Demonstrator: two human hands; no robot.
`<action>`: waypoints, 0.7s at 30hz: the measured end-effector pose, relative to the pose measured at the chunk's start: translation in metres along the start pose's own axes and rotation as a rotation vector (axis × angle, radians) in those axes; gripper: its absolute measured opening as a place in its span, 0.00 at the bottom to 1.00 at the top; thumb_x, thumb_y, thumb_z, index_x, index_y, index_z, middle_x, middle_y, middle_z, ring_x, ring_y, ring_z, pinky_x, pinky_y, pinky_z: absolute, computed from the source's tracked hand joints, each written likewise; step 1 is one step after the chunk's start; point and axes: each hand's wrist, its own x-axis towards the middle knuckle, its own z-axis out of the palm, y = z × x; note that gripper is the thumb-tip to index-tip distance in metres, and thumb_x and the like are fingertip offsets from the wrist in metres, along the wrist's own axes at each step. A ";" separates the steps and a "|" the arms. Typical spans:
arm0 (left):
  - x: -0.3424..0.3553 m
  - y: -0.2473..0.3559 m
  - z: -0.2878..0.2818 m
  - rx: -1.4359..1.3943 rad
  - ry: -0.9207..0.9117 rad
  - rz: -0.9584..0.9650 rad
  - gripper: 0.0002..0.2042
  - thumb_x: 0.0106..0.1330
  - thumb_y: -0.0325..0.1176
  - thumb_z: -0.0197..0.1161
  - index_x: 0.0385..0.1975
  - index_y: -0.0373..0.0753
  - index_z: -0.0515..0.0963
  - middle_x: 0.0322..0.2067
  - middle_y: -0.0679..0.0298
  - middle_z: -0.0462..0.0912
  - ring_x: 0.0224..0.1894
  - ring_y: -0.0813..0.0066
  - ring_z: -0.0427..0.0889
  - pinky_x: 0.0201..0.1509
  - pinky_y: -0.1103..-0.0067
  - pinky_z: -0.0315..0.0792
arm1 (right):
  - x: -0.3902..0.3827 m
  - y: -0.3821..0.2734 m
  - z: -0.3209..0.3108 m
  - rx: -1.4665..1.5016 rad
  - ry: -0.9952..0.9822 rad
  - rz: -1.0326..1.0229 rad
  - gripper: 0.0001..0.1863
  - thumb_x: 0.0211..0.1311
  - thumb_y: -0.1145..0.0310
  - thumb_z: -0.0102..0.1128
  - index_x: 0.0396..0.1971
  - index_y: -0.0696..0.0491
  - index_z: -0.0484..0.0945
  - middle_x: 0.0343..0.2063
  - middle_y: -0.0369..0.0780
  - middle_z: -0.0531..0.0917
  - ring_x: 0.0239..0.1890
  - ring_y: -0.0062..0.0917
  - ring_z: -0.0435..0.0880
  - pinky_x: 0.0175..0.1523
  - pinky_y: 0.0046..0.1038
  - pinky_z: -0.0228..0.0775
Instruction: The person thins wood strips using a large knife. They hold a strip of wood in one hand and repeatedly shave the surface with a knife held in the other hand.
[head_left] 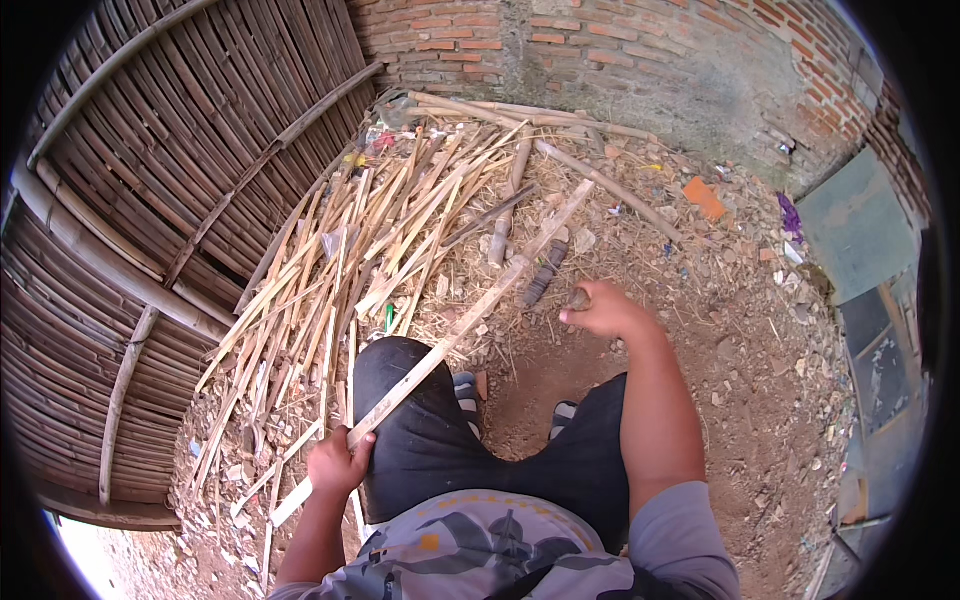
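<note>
Fingers of the left hand [338,462] are wrapped tight round a long split bamboo slat [440,352], gripping it near its lower end. The slat runs from beside the left knee [395,370], across that knee, and on up toward the heap of bamboo strips [370,245], its far tip reaching past the heap's right side. Its lowest part pokes out below the fist, and where it ends among the litter is hard to make out.

The right hand [602,310] is stretched forward, right of the slat and well apart from it, fingers curled shut on a small dark object [579,298]. Most of that object is hidden in the fist, so what it is cannot be told. A dark cylindrical piece [545,273] lies on the ground between the slat and the right hand; its kind is unclear too.

Both feet are mostly hidden by the black trousers; only striped sandal tips [466,390] show just right of the slat's middle.

The ground [740,330] is bare reddish earth strewn with chips, scraps and bits of rubbish. Left of the heap stands a woven bamboo wall [180,180], bent by the lens and cut off at the picture's rim. Beyond the heap rises a brick wall [600,45], partly stained green. A grey panel [855,225] leans far right of the slat, its edges lost in the dark rim.
</note>
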 end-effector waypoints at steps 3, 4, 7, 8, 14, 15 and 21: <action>0.000 0.001 -0.002 -0.001 -0.003 -0.004 0.26 0.66 0.61 0.60 0.29 0.39 0.76 0.20 0.48 0.82 0.26 0.42 0.83 0.31 0.54 0.75 | -0.003 -0.010 0.005 -0.056 -0.076 -0.075 0.35 0.57 0.51 0.72 0.60 0.57 0.76 0.52 0.54 0.82 0.57 0.44 0.81 0.61 0.37 0.72; 0.000 0.001 -0.002 -0.004 -0.003 -0.005 0.26 0.66 0.61 0.60 0.29 0.38 0.76 0.20 0.48 0.82 0.26 0.42 0.83 0.31 0.54 0.76 | -0.003 -0.009 0.005 -0.038 -0.058 -0.089 0.35 0.57 0.52 0.72 0.60 0.56 0.76 0.52 0.54 0.82 0.56 0.44 0.82 0.60 0.37 0.73; -0.001 -0.001 -0.001 -0.025 0.000 -0.012 0.26 0.66 0.61 0.60 0.30 0.38 0.76 0.20 0.48 0.82 0.26 0.42 0.84 0.31 0.54 0.76 | -0.003 -0.008 0.005 0.029 -0.031 -0.090 0.34 0.57 0.53 0.73 0.59 0.56 0.76 0.50 0.54 0.83 0.53 0.44 0.83 0.58 0.37 0.74; -0.001 -0.001 0.000 -0.037 0.001 -0.012 0.26 0.66 0.61 0.60 0.30 0.38 0.76 0.20 0.48 0.82 0.26 0.43 0.84 0.31 0.54 0.76 | -0.005 -0.010 -0.001 0.055 -0.038 -0.055 0.34 0.57 0.53 0.73 0.59 0.56 0.77 0.49 0.53 0.83 0.52 0.43 0.84 0.57 0.38 0.74; 0.001 0.003 -0.001 -0.020 0.005 -0.005 0.26 0.66 0.61 0.60 0.29 0.38 0.77 0.20 0.48 0.82 0.26 0.43 0.84 0.32 0.55 0.76 | 0.007 0.021 -0.002 0.113 0.084 0.003 0.35 0.56 0.53 0.73 0.60 0.57 0.76 0.47 0.52 0.84 0.48 0.42 0.85 0.54 0.38 0.75; 0.000 0.002 -0.001 -0.021 0.005 -0.006 0.26 0.66 0.61 0.60 0.29 0.39 0.77 0.20 0.48 0.82 0.26 0.43 0.84 0.32 0.55 0.76 | 0.006 0.020 -0.003 0.111 0.064 0.008 0.35 0.56 0.53 0.73 0.60 0.57 0.76 0.47 0.53 0.84 0.48 0.43 0.85 0.54 0.38 0.75; 0.000 -0.001 0.000 -0.016 -0.002 -0.007 0.26 0.66 0.61 0.60 0.30 0.39 0.77 0.20 0.48 0.82 0.26 0.43 0.84 0.32 0.55 0.76 | 0.007 0.010 0.005 -0.018 -0.081 -0.089 0.38 0.56 0.52 0.73 0.62 0.57 0.74 0.45 0.53 0.85 0.48 0.43 0.85 0.55 0.38 0.75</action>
